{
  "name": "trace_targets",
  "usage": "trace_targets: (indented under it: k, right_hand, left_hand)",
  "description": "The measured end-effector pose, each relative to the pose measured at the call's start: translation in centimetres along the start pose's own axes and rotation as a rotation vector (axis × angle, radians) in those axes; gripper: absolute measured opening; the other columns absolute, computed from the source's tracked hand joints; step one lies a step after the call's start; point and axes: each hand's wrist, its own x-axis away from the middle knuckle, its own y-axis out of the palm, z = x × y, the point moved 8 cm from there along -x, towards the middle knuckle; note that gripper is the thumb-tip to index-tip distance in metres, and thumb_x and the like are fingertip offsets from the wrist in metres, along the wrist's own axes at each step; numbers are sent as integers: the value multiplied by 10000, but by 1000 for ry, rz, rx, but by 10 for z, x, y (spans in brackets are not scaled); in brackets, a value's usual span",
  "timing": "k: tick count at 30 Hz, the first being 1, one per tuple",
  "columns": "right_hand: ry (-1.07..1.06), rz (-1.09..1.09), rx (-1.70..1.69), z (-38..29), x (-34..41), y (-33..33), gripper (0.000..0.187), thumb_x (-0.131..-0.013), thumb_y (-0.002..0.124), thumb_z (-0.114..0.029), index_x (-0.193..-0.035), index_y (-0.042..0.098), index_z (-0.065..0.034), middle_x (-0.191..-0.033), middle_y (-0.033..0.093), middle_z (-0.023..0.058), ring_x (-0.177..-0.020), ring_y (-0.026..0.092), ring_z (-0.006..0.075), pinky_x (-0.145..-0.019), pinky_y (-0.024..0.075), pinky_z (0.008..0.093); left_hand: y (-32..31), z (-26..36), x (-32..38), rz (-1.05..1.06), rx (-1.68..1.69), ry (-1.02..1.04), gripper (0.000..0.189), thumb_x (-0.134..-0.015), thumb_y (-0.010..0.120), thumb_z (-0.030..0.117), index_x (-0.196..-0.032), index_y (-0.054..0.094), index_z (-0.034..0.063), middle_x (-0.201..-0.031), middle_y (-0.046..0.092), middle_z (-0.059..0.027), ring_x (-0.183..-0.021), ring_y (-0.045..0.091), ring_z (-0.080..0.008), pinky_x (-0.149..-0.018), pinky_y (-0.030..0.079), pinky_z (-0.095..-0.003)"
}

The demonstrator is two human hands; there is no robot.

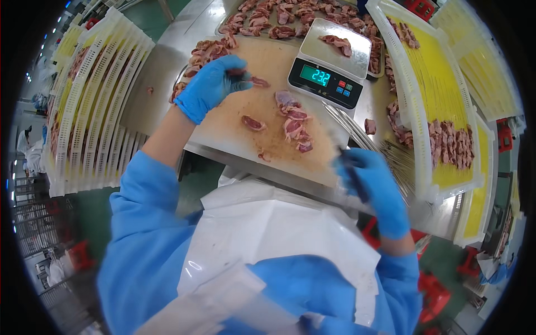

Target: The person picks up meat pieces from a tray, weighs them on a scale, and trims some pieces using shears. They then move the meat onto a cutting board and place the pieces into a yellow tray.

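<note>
My left hand (212, 86), in a blue glove, pinches a strip of raw meat (260, 81) above the cutting board (226, 134). In my gloved right hand (374, 184) is a dark-handled knife (353, 173), blurred and held over the board's right edge; its blade is hard to make out. Between the hands, a row of raw meat pieces (294, 121) lies on the board. One separate meat piece (253, 123) and a small scrap (264, 155) lie left of that row. Behind them, a digital scale (325, 83) with a lit display bears a meat strip (337, 45).
Metal skewers (356, 132) lie right of the board beside a small meat chunk (370, 126). A white crate with a yellow base (439, 96) holds skewered meat at right. Stacked crates (100, 109) stand left. A metal tray (268, 37) of meat sits at the back.
</note>
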Motion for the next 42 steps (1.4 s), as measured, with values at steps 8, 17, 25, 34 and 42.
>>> trace_targets:
  k: [8, 17, 25, 34, 42]
  right_hand:
    - [-153, 1532, 250, 91, 228, -344, 444, -901, 442, -389, -1082, 602, -17, -987, 628, 92, -761, 591, 194, -611, 478, 317]
    - [618, 1260, 739, 324, 260, -483, 601, -780, 511, -549, -834, 658, 31, -835, 625, 252, -747, 623, 365, -678, 478, 416]
    - [-353, 1699, 805, -8, 193, -234, 266, -856, 561, -226, -989, 643, -12, -945, 655, 101, -821, 606, 215, -742, 468, 326]
    - [-986, 201, 769, -49, -104, 52, 203, -717, 583, -12, -909, 633, -54, -889, 602, 98, -788, 579, 277, -736, 472, 344]
    - [-805, 228, 725, -51, -112, 55, 181, -678, 525, 80, -818, 554, -31, -770, 513, 141, -741, 560, 287, -643, 474, 348]
  left_hand:
    - [56, -17, 0, -301, -1266, 472, 188, -717, 515, 24, -899, 557, 42, -822, 530, -64, -770, 572, -199, -684, 462, -271]
    - [87, -34, -16, -413, -1602, 647, 211, -724, 588, 134, -920, 559, 63, -838, 544, -118, -777, 562, -267, -705, 464, -330]
    - [67, -1, -5, -76, -1644, 604, 270, -729, 663, 251, -911, 566, 77, -810, 569, -97, -760, 586, -235, -687, 473, -326]
    - [74, -43, -9, -404, -1527, 402, 213, -700, 682, 184, -872, 620, 74, -764, 566, -80, -744, 586, -238, -668, 470, -320]
    - [62, -10, 23, -205, -1359, 710, 270, -707, 686, 195, -942, 643, 71, -890, 611, -95, -794, 586, -208, -716, 454, -293]
